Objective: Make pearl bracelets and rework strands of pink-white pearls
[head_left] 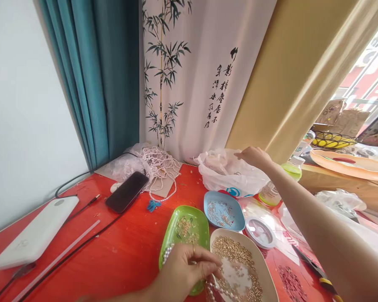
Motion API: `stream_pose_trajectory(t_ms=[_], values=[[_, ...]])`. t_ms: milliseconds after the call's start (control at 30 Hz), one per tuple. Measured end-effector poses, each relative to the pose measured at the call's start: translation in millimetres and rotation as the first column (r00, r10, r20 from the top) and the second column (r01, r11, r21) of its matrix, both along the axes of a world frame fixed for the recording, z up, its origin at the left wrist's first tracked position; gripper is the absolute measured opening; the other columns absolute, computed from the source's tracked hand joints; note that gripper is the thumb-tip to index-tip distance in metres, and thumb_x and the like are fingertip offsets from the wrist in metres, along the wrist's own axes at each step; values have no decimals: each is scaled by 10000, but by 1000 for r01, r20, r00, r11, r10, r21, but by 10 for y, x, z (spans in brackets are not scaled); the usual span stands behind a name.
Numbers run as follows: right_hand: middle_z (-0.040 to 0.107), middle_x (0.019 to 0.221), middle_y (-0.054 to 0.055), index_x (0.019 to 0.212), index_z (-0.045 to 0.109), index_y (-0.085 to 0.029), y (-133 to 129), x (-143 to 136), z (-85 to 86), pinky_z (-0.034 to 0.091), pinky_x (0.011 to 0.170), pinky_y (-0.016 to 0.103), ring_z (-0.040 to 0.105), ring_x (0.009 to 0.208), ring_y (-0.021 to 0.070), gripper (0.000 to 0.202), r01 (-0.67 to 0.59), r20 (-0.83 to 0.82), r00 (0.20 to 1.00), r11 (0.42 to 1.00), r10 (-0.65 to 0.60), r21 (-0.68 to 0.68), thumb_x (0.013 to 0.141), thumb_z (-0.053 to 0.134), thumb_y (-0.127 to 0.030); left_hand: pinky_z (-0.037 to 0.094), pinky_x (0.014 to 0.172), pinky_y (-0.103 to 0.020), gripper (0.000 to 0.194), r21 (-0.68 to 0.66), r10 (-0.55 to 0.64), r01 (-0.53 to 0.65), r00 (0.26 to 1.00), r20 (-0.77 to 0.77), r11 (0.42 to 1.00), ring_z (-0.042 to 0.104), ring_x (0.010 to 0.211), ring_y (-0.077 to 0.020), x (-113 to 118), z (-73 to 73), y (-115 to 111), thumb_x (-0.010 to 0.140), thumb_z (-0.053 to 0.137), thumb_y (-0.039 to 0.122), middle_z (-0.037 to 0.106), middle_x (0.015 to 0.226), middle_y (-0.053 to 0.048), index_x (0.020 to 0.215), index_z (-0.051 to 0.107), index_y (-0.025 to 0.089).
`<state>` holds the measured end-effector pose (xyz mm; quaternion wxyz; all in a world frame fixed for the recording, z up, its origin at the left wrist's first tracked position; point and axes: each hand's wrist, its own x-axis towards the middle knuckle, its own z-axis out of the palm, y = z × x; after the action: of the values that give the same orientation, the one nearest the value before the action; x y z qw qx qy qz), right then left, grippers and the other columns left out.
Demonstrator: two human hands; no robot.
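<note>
Pearl strand (211,289) is held in the left hand (192,266), at the lower middle of the view; thumb and fingers are brought together on it, and a length is seen hanging below the fingertips at the near left edge of a cream tray (269,274). A second run of pearly beads (167,253) is visible beyond the left hand, at the left side of a green tray (173,226); whether it belongs to the same strand cannot be told, as the join is covered by the hand. Right hand (253,156) is extended to the rim of a white plastic bag (216,182) behind the trays; its fingers are bent, but whether anything is clamped by them cannot be told, the tips being partly hidden. Gold beads (231,247) are spread in the cream tray around a pale bare patch. Small gold-toned pieces are contained in the green tray, and fine pieces in a blue tray (219,198) just in front of the bag. A round lidded container (261,232) is placed beside the blue tray. Dark red beads (291,283) are scattered at right on the red worktop (122,260); a phone (127,192) is laid at left, near heaped pink pearl strings (160,163).
</note>
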<state>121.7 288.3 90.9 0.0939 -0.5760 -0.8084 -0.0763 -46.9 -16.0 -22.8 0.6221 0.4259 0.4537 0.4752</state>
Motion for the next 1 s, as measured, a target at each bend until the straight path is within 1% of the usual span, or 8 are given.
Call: stream_pose_trajectory(t_ms=[200, 367, 500, 700, 767, 833, 933, 1000], values=[[609, 1032, 111, 986, 648, -199, -152, 100, 107, 396, 743, 359, 491, 1028, 266, 261, -112, 247, 964, 992, 96, 53, 771, 516, -268, 445, 672, -265, 330, 12, -9, 8, 999, 32, 1000, 609, 665, -157, -3, -16, -3, 658, 661, 389, 693, 738, -92, 825, 696, 107], [631, 928, 116, 835, 679, -169, -361, 95, 213, 393, 678, 321, 520, 956, 249, 267, -213, 395, 900, 977, 184, 30, 821, 455, -313, 438, 650, -255, 316, 23, -7, 6, 999, 47, 1000, 597, 633, -142, 3, -45, -21, 669, 658, 362, 695, 737, -84, 850, 675, 104], [629, 1008, 61, 1069, 600, -218, -419, 116, 255, 393, 599, 279, 564, 870, 205, 326, -196, 380, 909, 980, 174, 22, 767, 481, -182, 426, 642, -253, 338, 16, 5, -6, 997, 78, 1000, 590, 623, -134, 9, -25, -44, 665, 668, 339, 691, 719, -78, 903, 622, 104], [564, 1140, 79, 1052, 604, -189, -537, 164, 284, 432, 712, 305, 502, 1036, 222, 344, -203, 286, 945, 972, 161, 122, 805, 366, -152, 418, 676, -257, 304, -63, 29, -17, 982, 185, 998, 591, 634, -132, -14, 100, -73, 618, 704, 346, 672, 674, -57, 760, 559, 119], [516, 1200, 97, 1164, 526, -173, -816, 142, 254, 438, 776, 335, 481, 1068, 225, 427, -270, 194, 954, 937, 228, 223, 774, 370, -96, 410, 660, -243, 298, -88, 22, -3, 978, 208, 996, 570, 610, -115, -35, 134, -82, 609, 710, 340, 660, 665, -46, 742, 560, 120], [499, 1208, 89, 1184, 495, -176, -1268, 105, 179, 429, 849, 353, 493, 1052, 202, 449, -433, 94, 901, 872, 423, 227, 748, 422, -96, 389, 619, -219, 296, -104, -27, 51, 976, 216, 993, 542, 580, -97, -54, 143, -89, 603, 713, 339, 641, 648, -32, 741, 576, 116], [465, 1229, 66, 1119, 526, -207, -2103, 48, -5, 429, 877, 328, 462, 1098, 161, 402, -724, -45, 686, 688, 726, 56, 746, 448, -80, 351, 571, -200, 276, -121, -177, 202, 966, 189, 972, 506, 541, -79, -53, 105, -89, 611, 704, 337, 613, 614, -18, 734, 604, 111], [482, 1206, 68, 1070, 549, -209, -2589, 29, -150, 442, 857, 320, 463, 1089, 156, 332, -793, -138, 609, 606, 781, -66, 759, 492, -108, 346, 570, -201, 251, -103, -278, 297, 946, 167, 949, 493, 536, -76, -25, 63, -86, 628, 690, 331, 593, 599, -7, 719, 613, 110]])
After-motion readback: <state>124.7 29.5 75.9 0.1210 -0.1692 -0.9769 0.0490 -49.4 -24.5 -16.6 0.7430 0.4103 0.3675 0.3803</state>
